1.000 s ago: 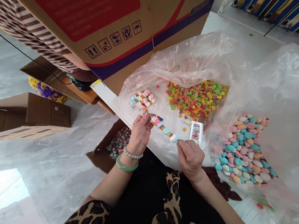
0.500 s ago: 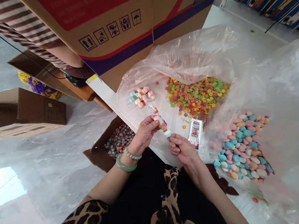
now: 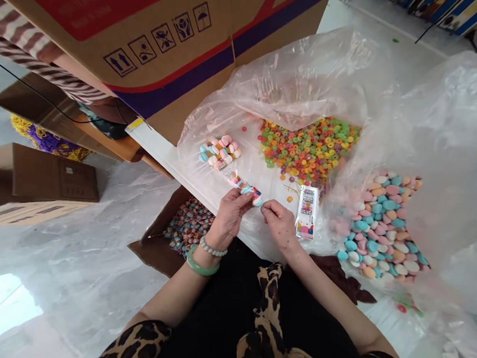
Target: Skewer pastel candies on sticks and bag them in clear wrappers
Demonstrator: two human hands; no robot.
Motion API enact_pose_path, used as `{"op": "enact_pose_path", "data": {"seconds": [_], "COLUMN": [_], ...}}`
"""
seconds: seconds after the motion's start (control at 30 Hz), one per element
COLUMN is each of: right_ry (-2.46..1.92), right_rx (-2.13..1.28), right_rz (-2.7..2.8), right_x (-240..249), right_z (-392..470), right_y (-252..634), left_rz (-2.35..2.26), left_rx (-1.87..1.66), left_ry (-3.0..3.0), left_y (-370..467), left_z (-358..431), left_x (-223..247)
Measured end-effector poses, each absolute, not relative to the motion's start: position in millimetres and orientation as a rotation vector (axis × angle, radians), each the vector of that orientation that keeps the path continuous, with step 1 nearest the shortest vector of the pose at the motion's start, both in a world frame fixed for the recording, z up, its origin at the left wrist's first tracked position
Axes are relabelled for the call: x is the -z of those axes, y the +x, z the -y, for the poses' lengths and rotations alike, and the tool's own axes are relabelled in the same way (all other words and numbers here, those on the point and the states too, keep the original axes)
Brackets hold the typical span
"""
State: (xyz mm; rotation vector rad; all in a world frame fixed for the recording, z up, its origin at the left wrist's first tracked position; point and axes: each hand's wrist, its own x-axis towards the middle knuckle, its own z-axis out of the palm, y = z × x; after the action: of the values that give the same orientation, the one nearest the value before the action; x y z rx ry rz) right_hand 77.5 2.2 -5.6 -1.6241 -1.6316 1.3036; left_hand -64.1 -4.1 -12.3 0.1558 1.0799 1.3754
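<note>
- At the edge of the white table (image 3: pixel 157 148), the big carton (image 3: pixel 209 37) towers over everything, so I'm placing stuff from that.
- Clear plastic (image 3: pixel 306 73) spreads out to the carton's right.
- On the carton's near side, down past the table edge, there's an open box (image 3: pixel 149 243) with loads of small colourful bits (image 3: pixel 186 224) in it.
- Pastel oval sweets (image 3: pixel 380 225) are heaped well right of the carton, and little ring sweets (image 3: pixel 308 149) closer to it.
- Left hand (image 3: pixel 231 214), near side of the carton: thumb and fingers clamped on a candy string (image 3: pixel 257 201) plus a clear printed wrapper (image 3: pixel 229 171).
- Right hand (image 3: pixel 279 224), a touch farther right of the carton: fingertips pinched on the string's end, close beside the left.
- White packet (image 3: pixel 306 211) lies flat, further right again from the carton, untouched.
- The change: a second ago the candy string is a long row stretched between the hands; now only a sweet or so shows. Reckon most is bunched under the left fingers, so hardly any loose length to manage.
</note>
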Motion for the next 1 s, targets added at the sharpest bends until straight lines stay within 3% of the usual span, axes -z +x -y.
{"op": "enact_pose_path", "data": {"seconds": [0.37,0.63,1.0], "right_ry": [-1.571,-1.339,-1.379], "right_rx": [-1.138,-0.773,-1.030], "right_rz": [1.902,2.155,1.911], "right_x": [10.7,15.9,7.1], "right_z": [-9.5,-8.3,-3.5], "right_y": [94.7,95.8,91.1], "left_rz": [-1.201,-1.198,-1.098], "left_rx": [-1.121,-1.042,-1.160], "left_ry": [0.314,0.406,0.322], "left_y": [-81.1,-87.3,-75.5], "left_z": [2.5,4.5,5.7], "left_x": [9.0,5.8,6.7]}}
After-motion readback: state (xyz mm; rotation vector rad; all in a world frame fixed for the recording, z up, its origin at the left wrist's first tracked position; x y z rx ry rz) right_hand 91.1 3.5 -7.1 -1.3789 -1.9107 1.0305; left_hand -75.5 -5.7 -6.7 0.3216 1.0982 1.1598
